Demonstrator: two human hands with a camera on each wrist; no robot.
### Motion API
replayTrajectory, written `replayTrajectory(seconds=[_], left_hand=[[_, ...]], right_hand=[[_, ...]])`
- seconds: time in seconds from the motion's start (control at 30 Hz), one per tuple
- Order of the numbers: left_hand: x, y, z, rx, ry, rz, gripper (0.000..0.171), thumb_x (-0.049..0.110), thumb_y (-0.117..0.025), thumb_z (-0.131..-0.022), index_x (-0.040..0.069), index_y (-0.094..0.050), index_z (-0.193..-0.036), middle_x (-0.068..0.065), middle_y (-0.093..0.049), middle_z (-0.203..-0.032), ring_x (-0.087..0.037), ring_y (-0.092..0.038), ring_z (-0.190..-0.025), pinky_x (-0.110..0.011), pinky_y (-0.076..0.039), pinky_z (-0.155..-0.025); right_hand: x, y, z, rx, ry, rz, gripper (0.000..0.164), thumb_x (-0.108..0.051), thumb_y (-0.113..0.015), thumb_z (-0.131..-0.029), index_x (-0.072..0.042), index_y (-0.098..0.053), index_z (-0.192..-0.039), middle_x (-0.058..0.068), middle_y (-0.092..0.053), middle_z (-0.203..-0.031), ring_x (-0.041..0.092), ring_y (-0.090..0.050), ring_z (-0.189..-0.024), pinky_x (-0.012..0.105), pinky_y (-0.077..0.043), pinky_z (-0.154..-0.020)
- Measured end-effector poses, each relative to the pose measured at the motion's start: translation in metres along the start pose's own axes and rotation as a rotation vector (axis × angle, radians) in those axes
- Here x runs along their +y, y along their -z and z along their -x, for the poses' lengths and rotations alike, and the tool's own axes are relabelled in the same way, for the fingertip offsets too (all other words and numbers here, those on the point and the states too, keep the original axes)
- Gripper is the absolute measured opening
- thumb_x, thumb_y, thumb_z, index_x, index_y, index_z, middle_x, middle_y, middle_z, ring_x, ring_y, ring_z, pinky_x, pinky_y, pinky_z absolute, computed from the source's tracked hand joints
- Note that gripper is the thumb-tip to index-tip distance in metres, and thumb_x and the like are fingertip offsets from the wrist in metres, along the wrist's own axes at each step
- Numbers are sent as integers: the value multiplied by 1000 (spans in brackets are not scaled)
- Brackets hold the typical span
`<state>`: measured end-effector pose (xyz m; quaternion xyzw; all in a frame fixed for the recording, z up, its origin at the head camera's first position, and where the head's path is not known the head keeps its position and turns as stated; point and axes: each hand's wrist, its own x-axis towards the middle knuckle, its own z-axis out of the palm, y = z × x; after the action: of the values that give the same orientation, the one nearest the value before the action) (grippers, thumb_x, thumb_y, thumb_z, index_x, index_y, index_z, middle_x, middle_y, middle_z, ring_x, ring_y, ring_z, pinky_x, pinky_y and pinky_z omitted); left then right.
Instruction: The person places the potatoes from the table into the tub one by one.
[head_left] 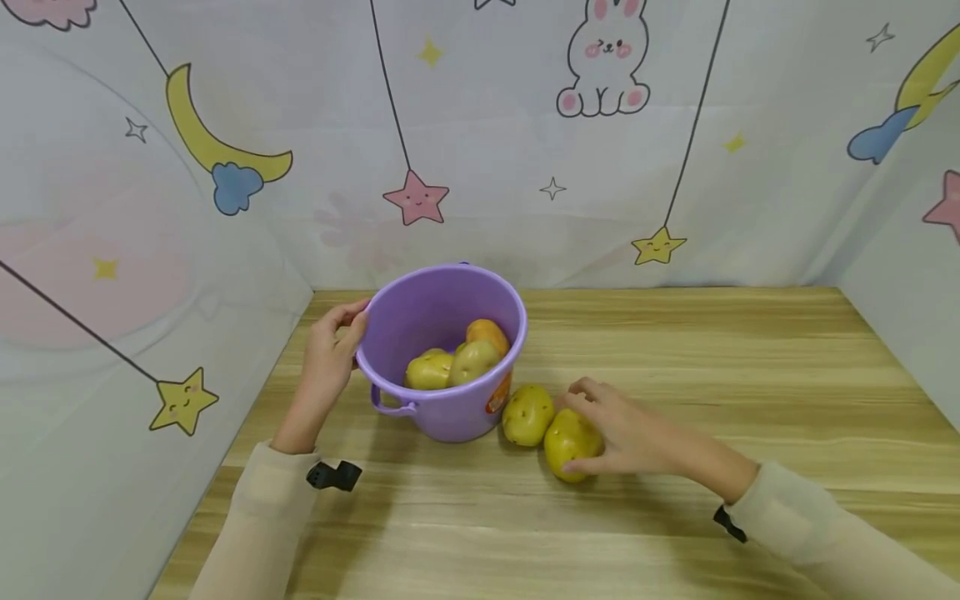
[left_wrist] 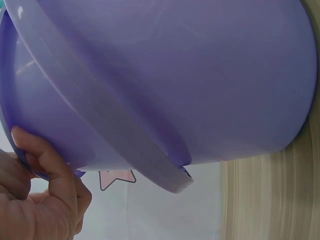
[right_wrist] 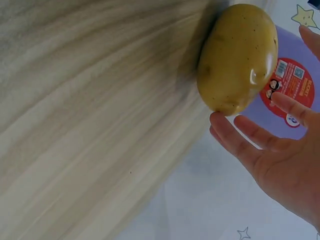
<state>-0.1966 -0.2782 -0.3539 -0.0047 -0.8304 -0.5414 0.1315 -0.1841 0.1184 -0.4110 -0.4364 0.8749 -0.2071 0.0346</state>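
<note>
A purple bucket (head_left: 450,412) stands on the table, tipped a little toward me, with several potatoes (head_left: 474,362) inside. My left hand (head_left: 330,346) grips its rim at the left, fingers curled over the edge in the left wrist view (left_wrist: 50,190). Beside the bucket, at its right, a yellow potato (head_left: 528,415) lies on the wood. Against it is another potato (head_left: 566,446), with my right hand (head_left: 626,429) reaching over it. In the right wrist view those fingers are spread and fairly straight, the tips at one end of the potato (right_wrist: 237,60).
The wood-grain table (head_left: 712,350) runs back to a white cloth wall (head_left: 495,233) printed with stars and a rabbit. Cloth side walls flank it left and right. The bucket's handle (head_left: 390,407) hangs down on the near side.
</note>
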Motion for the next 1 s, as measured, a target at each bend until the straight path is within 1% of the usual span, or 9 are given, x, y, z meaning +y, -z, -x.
replayTrajectory(seconds=[0.1, 0.2, 0.27, 0.37, 0.5, 0.63, 0.77, 1.0], left_hand=[[1, 0, 0, 1, -1, -2, 42, 23, -50, -106, -4, -55, -137, -21, -56, -112, -29, -66, -81, -33, -65, -65], [0, 0, -1, -3, 0, 3, 42, 24, -50, -106, -5, -55, -137, -21, -55, -112, -30, -66, -82, -35, -65, -67], [0, 0, -1, -4, -1, 3, 43, 24, -50, -106, -5, -54, -137, -21, -55, -112, -31, -66, -83, -36, -65, -67], [0, 0, -1, -4, 1, 4, 43, 24, -50, -106, -5, -54, -137, -21, -55, -112, -31, -66, -82, -36, -65, -67], [-1, 0, -1, -5, 3, 5, 43, 25, -50, -106, -5, -55, -137, -21, -55, -112, -27, -66, -81, -33, -65, -66], [-1, 0, 0, -10, 1, 16, 44, 26, -50, -106, -5, -54, -137, -22, -54, -112, -27, -66, -82, -33, -65, -67], [-1, 0, 1, -15, -1, 23, 44, 25, -50, -106, -5, -54, -137, -23, -54, -112, -27, -66, -82, -33, -65, -68], [-1, 0, 2, -10, -3, 38, 44, 26, -51, -106, -5, -55, -136, -24, -54, -110, -22, -67, -80, -33, -65, -67]], right_hand=[[0, -4, 0, -11, -7, -17, 73, -63, -72, -83, -14, -55, -135, 19, -49, -130, 32, -54, -110, 48, -59, -84], [0, -9, 1, -14, 9, 1, 72, -61, -74, -82, -17, -54, -135, 20, -48, -129, 31, -56, -106, 44, -60, -79], [0, -12, 1, -14, 24, 7, 70, -58, -75, -82, -18, -55, -135, 23, -47, -129, 32, -56, -105, 43, -61, -77], [0, -16, 2, -20, 42, 16, 68, -55, -77, -82, -18, -55, -135, 26, -47, -128, 34, -57, -104, 44, -61, -78], [0, -20, 2, -24, 47, 22, 65, -53, -78, -82, -19, -57, -133, 27, -47, -128, 35, -58, -105, 45, -62, -79], [0, -22, 2, -24, 49, 21, 64, -52, -79, -81, -20, -58, -132, 26, -47, -127, 34, -58, -104, 44, -62, -78], [1, -24, 1, -28, 65, 44, 64, -51, -80, -81, -19, -58, -132, 25, -48, -126, 33, -57, -104, 43, -61, -79], [2, -27, 3, -8, 83, 59, 65, -47, -82, -79, -18, -58, -131, 23, -49, -124, 31, -57, -103, 42, -61, -80]])
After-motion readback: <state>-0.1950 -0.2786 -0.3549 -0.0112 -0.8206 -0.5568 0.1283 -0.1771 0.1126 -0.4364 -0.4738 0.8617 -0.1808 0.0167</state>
